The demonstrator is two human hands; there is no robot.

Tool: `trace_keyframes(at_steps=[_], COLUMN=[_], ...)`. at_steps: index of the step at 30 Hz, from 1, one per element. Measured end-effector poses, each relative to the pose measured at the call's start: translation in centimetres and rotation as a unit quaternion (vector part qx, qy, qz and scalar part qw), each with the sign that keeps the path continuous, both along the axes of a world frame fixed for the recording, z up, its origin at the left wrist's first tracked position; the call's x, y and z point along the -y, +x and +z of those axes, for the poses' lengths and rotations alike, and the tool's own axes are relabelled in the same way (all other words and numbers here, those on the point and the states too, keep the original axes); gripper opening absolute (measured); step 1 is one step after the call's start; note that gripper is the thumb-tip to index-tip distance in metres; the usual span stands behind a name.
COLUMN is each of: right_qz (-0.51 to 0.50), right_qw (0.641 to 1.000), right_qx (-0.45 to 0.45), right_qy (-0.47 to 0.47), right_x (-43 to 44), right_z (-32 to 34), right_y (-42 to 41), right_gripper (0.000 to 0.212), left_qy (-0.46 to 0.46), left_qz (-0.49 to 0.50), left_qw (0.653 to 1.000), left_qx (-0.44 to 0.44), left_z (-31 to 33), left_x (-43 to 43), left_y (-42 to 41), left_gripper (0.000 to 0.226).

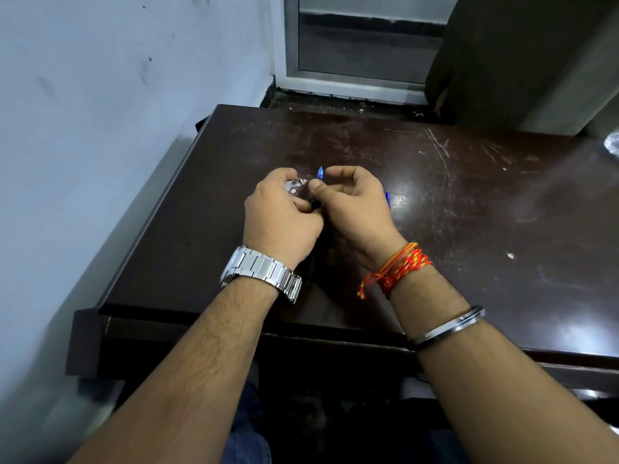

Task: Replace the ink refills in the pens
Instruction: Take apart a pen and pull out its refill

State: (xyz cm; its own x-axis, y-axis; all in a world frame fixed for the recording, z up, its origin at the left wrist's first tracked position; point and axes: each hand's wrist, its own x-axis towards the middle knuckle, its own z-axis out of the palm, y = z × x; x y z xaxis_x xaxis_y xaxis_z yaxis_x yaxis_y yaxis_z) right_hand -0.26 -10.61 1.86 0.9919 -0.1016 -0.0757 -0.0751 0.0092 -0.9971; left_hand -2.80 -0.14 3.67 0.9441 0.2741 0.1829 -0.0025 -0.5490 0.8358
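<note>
My left hand (279, 212) and my right hand (351, 202) meet over the middle of the dark wooden table (469, 229). The left hand is closed on a small clear crumpled wrapper (294, 187) with a dark object under it. A pen with a blue tip (320, 172) pokes up between the hands, pinched by my right thumb and forefinger. Most of that pen is hidden by the fingers. A second blue pen (388, 199) shows just behind my right hand; whether it lies on the table or is held I cannot tell.
The table has a scratched top and stands against a pale wall (100, 128) on the left. A window frame (351, 82) and a dark curtain (502, 61) are behind it. A shiny object (613, 145) sits at the far right edge.
</note>
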Motion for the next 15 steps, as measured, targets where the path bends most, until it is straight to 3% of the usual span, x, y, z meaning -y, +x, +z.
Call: trace_keyframes(at_steps=[3,7,13,15], right_qz=[0.004,-0.003,-0.007,-0.001], right_qw=[0.999,0.999,1.0,1.0], right_qx=[-0.006,0.001,-0.003,-0.004], right_qy=[0.041,-0.04,0.027,-0.005], right_x=[0.07,0.03,0.01,-0.02], right_z=[0.24,0.15,0.48,0.36], right_y=[0.16,-0.25,0.02,-0.25], right_gripper=[0.016,0.036,0.016,0.025], left_qy=[-0.003,0.006,0.005,0.009], left_qz=[0.0,0.003,-0.001,0.0], left_qw=[1.0,1.0,1.0,1.0], left_qx=[-0.004,0.01,0.001,0.007], left_z=[0.02,-0.04,-0.12,-0.12], left_x=[-0.01,0.04,-0.09,-0.14], left_y=[0.07,-0.08,0.17,0.12], left_gripper=[0.057,0.046,0.058,0.055])
